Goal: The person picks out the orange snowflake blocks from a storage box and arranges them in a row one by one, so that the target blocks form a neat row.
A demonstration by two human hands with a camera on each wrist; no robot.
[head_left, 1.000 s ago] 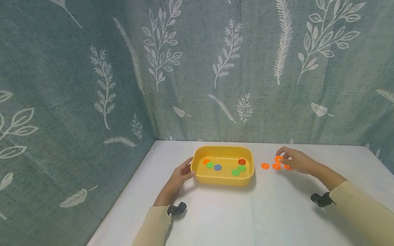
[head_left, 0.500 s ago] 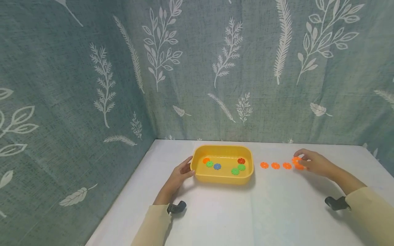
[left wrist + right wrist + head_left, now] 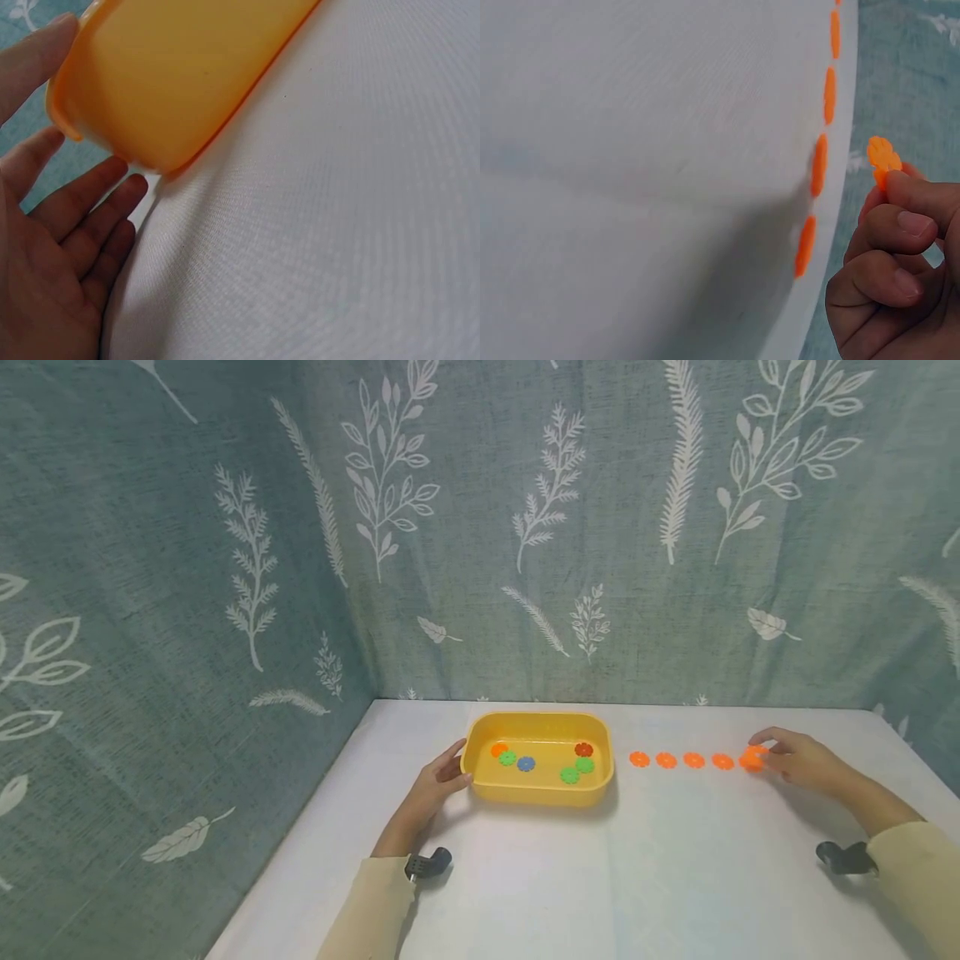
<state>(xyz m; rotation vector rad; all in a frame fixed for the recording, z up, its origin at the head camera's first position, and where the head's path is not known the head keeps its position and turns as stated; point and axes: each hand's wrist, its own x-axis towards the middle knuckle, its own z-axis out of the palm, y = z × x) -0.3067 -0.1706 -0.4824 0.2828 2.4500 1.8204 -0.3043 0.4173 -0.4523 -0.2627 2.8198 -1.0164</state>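
My right hand (image 3: 806, 764) pinches an orange flower-shaped disc (image 3: 883, 154) between thumb and forefinger; the other fingers curl toward the palm in the right wrist view. It is at the right end of a row of orange discs (image 3: 693, 761) lying flat on the table. Relaxed, fairly straight fingers of my left hand (image 3: 431, 789) touch the left end of a yellow plastic tub (image 3: 536, 795). In the left wrist view, the thumb lies against the tub's rim and fingertips meet its wall. Inside the tub lie green discs (image 3: 570, 774), a blue one (image 3: 527, 763), a red one (image 3: 583, 749) and an orange one (image 3: 498, 749).
The white table (image 3: 525, 885) meets a green-blue leaf-patterned cloth (image 3: 480, 568) at its back edge and along its left side. Black wrist cameras (image 3: 429, 864) sit at both sleeves.
My right hand has moved right along the row, carrying the orange disc, uncovering more discs on the table. My left hand stays at the tub. The view has shifted slightly.
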